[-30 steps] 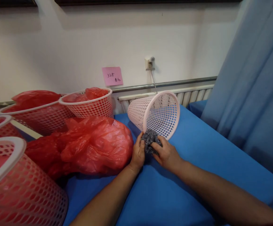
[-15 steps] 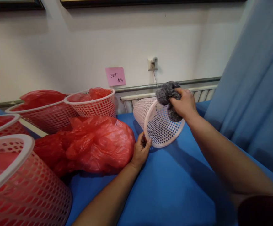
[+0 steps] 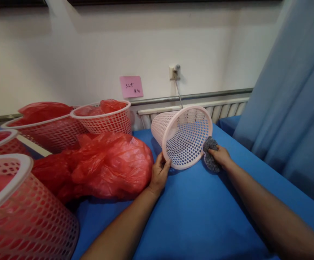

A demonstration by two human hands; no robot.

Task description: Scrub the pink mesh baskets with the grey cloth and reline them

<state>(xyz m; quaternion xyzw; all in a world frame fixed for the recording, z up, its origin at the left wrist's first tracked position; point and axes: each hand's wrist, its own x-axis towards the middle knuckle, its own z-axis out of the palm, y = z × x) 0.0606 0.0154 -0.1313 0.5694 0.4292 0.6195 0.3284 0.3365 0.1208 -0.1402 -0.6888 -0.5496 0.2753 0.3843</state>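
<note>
A pale pink perforated plastic wastebasket [image 3: 169, 124] lies on its side on the blue-covered surface [image 3: 173, 216], its mouth facing me. My left hand [image 3: 159, 174] grips the lower left of its rim, thumb in front. Bunched in my right hand [image 3: 222, 157] is a fuzzy grey cloth [image 3: 211, 153], which touches the rim at its lower right. Just left of my left hand lies a crumpled red plastic bag [image 3: 113, 166].
Several similar baskets lined with red bags crowd the left, including a large near basket [image 3: 46, 206] and a back basket [image 3: 110, 121]. A radiator [image 3: 227, 108] and pipe run along the wall behind. A blue curtain [image 3: 289, 108] hangs at right.
My right hand has moved the grey cloth from the basket's upper right rim down to its lower right side. My left hand keeps its hold on the rim.
</note>
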